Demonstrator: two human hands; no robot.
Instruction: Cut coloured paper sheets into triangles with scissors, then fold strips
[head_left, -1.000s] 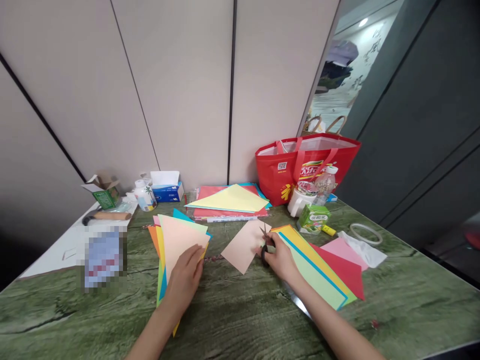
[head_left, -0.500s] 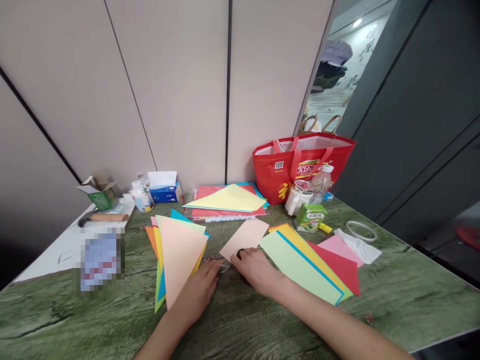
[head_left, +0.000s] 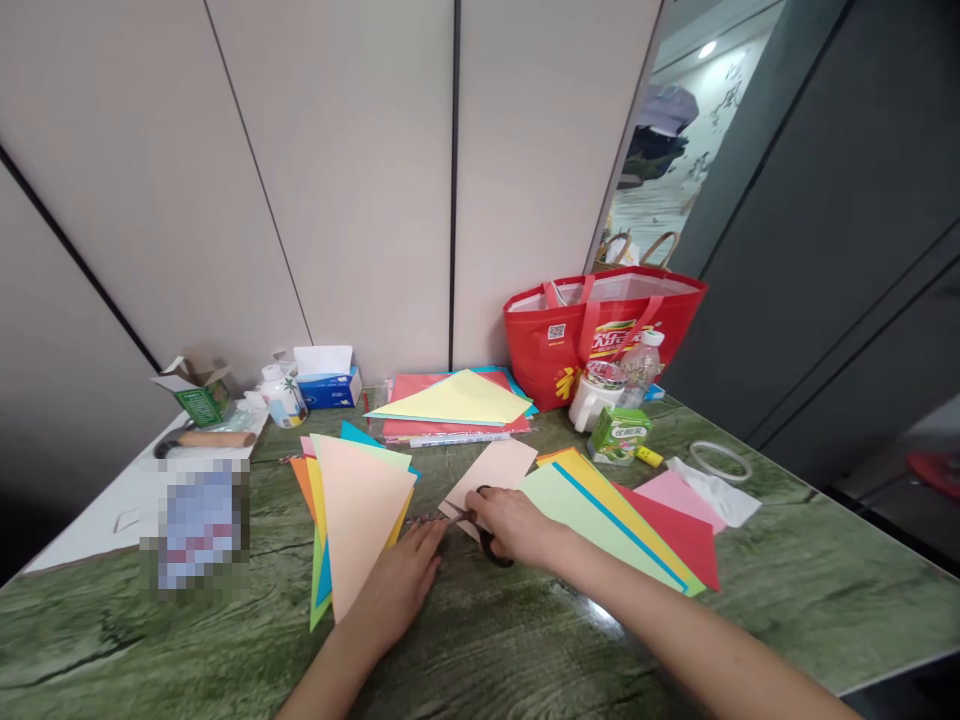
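My right hand (head_left: 514, 527) is closed around the black handles of a pair of scissors (head_left: 496, 552). The blades point left and lie over the near corner of a pale pink sheet of paper (head_left: 495, 462). My left hand (head_left: 405, 575) rests palm down on the table, fingers stretched, with the fingertips close to the scissor blades. Whether anything thin lies under those fingertips I cannot make out. Left of that hand is a fanned pile of coloured paper triangles (head_left: 360, 500), pale pink on top. Beside my right forearm lie several coloured paper strips (head_left: 592, 510), light green uppermost.
Behind the hands, a pale yellow triangle (head_left: 465, 395) tops a packet of coloured paper. A red bag (head_left: 540, 350), white mug (head_left: 592, 405), bottle (head_left: 643, 370) and green box (head_left: 619, 436) stand at back right. A hammer (head_left: 214, 439) and tissue box (head_left: 330, 390) are at left.
My right hand has moved left and nearer with the scissors, from the paper strips to the pink sheet's near corner. My left hand has slid right off the triangle pile onto the table.
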